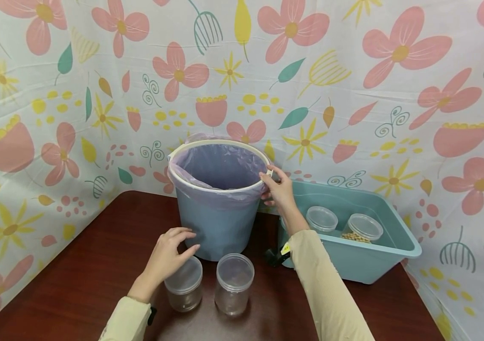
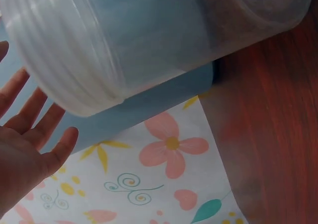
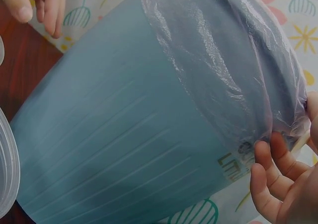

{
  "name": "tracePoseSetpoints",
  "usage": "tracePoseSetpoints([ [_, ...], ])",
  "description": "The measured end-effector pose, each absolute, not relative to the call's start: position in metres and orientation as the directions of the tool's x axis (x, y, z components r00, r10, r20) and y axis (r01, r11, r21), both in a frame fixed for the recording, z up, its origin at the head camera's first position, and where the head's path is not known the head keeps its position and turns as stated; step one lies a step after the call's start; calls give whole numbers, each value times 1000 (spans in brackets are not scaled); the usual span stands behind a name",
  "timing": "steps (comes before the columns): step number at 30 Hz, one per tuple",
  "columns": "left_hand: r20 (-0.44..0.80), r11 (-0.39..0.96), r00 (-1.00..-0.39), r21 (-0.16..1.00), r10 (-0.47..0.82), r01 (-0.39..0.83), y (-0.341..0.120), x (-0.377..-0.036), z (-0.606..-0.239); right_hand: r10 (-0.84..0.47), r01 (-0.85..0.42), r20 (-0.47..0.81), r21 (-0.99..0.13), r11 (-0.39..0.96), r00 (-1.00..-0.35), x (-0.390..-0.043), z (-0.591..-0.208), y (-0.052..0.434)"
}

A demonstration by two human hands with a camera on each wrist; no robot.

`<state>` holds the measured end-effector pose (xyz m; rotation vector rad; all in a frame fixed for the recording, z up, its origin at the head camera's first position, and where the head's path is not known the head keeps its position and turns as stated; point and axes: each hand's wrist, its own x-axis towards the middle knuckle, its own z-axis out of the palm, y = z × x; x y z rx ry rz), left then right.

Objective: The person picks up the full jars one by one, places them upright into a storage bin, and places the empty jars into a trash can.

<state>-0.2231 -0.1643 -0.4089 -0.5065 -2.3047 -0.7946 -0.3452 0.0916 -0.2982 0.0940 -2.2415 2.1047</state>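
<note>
Standing at the back of the dark reddish-brown wooden table [image 1: 75, 265], a round blue plastic bin [image 1: 218, 222] lined with a pale purple plastic bag [image 1: 220, 166] is seen in the head view. Its cream rim is touched at the right side by the right hand [image 1: 279, 189], whose fingers are pinched on the rim and the bag's edge. The left hand [image 1: 169, 255] is held just above a clear plastic lidded jar [image 1: 184, 284] in front of the bin, with its fingers relaxed and loosely spread; whether the lid is actually touched cannot be told. A second clear plastic jar with a lid [image 1: 234, 283] is stood just beside the first. To the right of the bin, a light teal rectangular plastic tub [image 1: 378, 260] is set, and two more lidded clear containers [image 1: 344, 225] are held in it, one with tan beans inside.

In the left wrist view, the left hand [image 2: 25, 154] is shown open, fingers straight and slightly apart, with the clear jar [image 2: 99, 45] close above it and the blue bin wall [image 2: 149, 100] behind.

In the right wrist view, the ribbed blue bin [image 3: 124, 144] and the crinkled purple bag [image 3: 223, 60] folded over its top are filled across the frame. The fingers [image 3: 271, 174] of the right hand [image 3: 288, 184] are curled against the bag's edge at the rim.
</note>
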Motion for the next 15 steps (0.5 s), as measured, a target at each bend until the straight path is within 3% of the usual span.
tracePoseSetpoints([
  [15, 587, 775, -792, 418, 168, 475, -163, -224, -421, -8, -89, 88, -994, 62, -996, -345, -299, 92],
])
